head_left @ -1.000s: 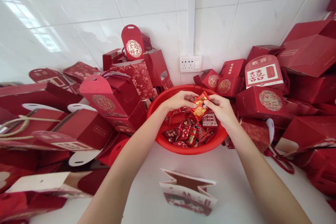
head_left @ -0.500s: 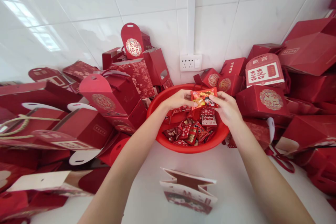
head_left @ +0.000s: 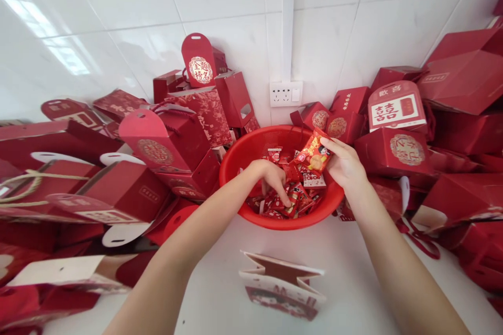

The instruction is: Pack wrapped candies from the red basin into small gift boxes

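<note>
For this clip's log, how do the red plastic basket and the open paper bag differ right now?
Shape: the red plastic basket is wide and rounded, while the paper bag is narrow with folded-in sides.
Colour: the basket is plain red; the bag is whitish with dark red print.
Use: the left hand reaches into the basket, while neither hand touches the bag.
Both are open at the top.

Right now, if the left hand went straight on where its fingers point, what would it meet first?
Probably the small wrapped packets in the red basket: the left hand points down into them, and may already touch one, though depth is unclear.
</note>
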Available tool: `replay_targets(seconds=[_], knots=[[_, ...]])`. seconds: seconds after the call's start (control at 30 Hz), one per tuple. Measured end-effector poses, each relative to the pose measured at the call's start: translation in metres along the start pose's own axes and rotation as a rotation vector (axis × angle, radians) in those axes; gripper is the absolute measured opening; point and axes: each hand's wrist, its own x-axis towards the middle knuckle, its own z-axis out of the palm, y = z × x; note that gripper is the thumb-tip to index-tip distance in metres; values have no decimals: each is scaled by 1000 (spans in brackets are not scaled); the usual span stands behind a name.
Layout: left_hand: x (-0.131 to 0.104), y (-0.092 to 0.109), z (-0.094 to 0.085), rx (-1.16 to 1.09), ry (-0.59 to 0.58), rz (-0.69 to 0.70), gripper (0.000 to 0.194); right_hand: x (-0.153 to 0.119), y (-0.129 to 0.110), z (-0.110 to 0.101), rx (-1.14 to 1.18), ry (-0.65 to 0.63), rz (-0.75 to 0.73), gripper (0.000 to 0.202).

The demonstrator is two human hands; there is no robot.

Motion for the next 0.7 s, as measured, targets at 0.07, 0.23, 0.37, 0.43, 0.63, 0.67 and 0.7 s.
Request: replay_targets(seconds=[0.07, 0.23, 0.37, 0.43, 0.63, 0.67, 0.7], knots=[[1, 2, 0, 5, 69, 116, 34, 1, 0, -1, -5, -14, 1, 33], [1, 2, -7, 67, 333, 369, 16, 3, 1, -4, -17, -78, -1, 29], [-3, 2, -13, 27, 614, 404, 11, 4, 2, -5, -12, -87, 9, 31], [-6, 0, -15, -19, 697, 402, 10, 5, 3, -5, -27, -86, 0, 33], [-7, -7, -16, -136, 681, 401, 26, 5, 4, -3, -80, -86, -19, 37], [-7, -8, -16, -123, 665, 399, 28, 4, 4, -2, -73, -80, -18, 37], [-7, -9, -16, -106, 652, 397, 29, 4, 4, -1, -63, -73, -17, 37]])
